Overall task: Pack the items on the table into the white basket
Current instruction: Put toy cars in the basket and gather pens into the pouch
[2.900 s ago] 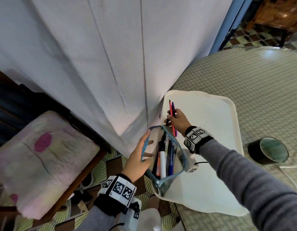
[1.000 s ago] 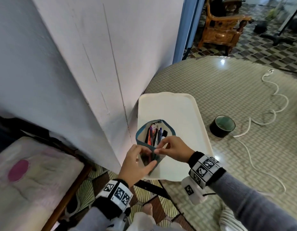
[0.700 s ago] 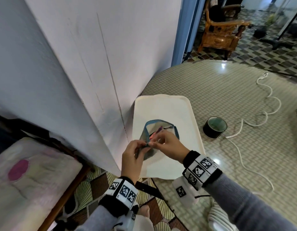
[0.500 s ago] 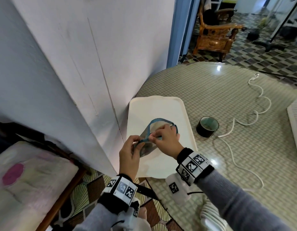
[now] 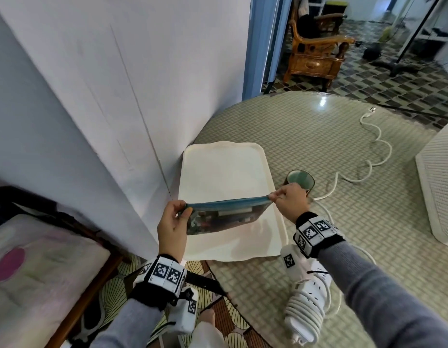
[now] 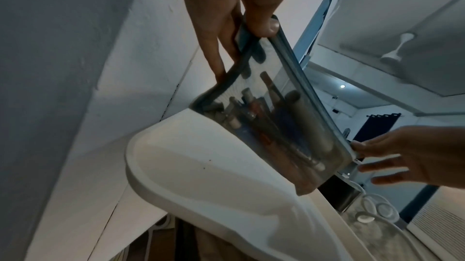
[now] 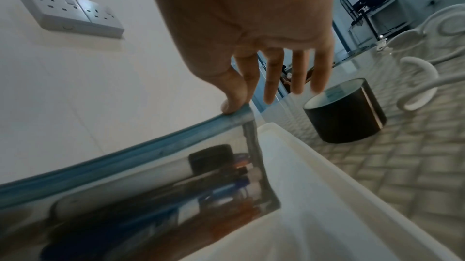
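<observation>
White wall (image 5: 117,84), perhaps wooden armchair (image 5: 316,54), tiled floor (image 5: 394,81)

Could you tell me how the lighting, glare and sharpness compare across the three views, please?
Head view: evenly lit and sharp, with a bright glare spot on the table and wide-angle bending of the wall lines. Left wrist view: dim, the pencil pouch backlit and its contents murky. Right wrist view: the right hand and pouch edge soft with blur.

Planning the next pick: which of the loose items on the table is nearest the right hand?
The black tape roll, just beyond the right hand beside the tray; the white cable's far loops trail farther right.
</observation>
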`<state>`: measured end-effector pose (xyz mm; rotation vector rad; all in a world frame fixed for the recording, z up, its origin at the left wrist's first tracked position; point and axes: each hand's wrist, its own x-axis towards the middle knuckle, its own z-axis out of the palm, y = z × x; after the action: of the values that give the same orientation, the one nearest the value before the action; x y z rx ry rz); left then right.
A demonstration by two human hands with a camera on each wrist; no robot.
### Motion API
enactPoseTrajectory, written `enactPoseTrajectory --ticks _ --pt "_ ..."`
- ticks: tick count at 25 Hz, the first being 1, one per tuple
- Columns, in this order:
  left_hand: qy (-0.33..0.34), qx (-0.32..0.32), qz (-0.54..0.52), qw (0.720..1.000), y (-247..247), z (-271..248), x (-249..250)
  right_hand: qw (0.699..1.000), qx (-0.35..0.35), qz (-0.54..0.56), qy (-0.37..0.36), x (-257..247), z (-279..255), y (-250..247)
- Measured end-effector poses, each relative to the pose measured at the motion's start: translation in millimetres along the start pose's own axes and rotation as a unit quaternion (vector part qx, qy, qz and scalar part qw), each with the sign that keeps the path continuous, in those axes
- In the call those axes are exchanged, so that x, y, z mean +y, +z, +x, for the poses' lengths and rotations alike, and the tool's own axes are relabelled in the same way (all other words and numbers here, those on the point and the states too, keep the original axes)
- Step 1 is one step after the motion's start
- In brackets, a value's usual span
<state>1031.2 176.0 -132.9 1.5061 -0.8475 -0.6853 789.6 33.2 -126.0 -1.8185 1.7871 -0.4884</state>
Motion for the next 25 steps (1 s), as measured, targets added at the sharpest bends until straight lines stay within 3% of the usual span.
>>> enactPoseTrajectory --ticks 2,5,7,9,10,12,13,15,18,20,22,25 --pt "-0.063 -0.014 -0.016 0.998 7.9 9.4 -12.0 0.993 0.026 0.111 0.006 7.7 -3.8 3.1" --pt "-0.114 -0.038 -0.019 0.993 13.9 26.1 -24.0 0.983 0.061 0.174 0.02 17.1 -10.1 1.2" --pt "-0.111 -0.058 0.0 0.992 17.8 35.8 -26.6 0.979 0.046 0.2 0.02 24.6 -10.6 0.3" --pt "-0.06 -0.106 0.111 0.986 27.7 47.2 -26.7 0.975 0.038 0.218 0.027 28.9 -7.9 1.8" --pt "-0.03 -0.16 0.214 0.963 35.3 53.7 -25.9 0.976 0.038 0.214 0.032 31.6 -4.9 3.4" --pt "0.019 -0.292 0.396 0.871 55.0 65.3 -21.1 0.983 0.032 0.18 0.031 35.0 0.6 7.3" --pt "0.036 -0.353 0.437 0.827 65.6 72.0 -19.8 0.985 0.02 0.168 0.028 36.7 4.3 9.0" --pt "0.068 -0.437 0.45 0.776 83.6 85.1 -21.9 0.986 -0.015 0.165 0.019 39.7 9.7 10.0" --pt "0.085 -0.496 0.463 0.73 105.3 106.5 -30.7 0.983 -0.051 0.177 0.027 40.1 16.0 9.0" --pt "0.05 -0.519 0.466 0.715 113.3 119.9 -33.5 0.978 -0.057 0.196 0.037 38.4 21.3 6.1" --pt "0.025 -0.544 0.45 0.708 120.9 130.9 -36.9 0.981 0.002 0.189 0.043 40.4 30.6 2.5" --pt "0.03 -0.591 0.436 0.678 124.5 135.3 -40.4 0.983 0.155 0.085 0.052 52.9 51.0 -3.0"
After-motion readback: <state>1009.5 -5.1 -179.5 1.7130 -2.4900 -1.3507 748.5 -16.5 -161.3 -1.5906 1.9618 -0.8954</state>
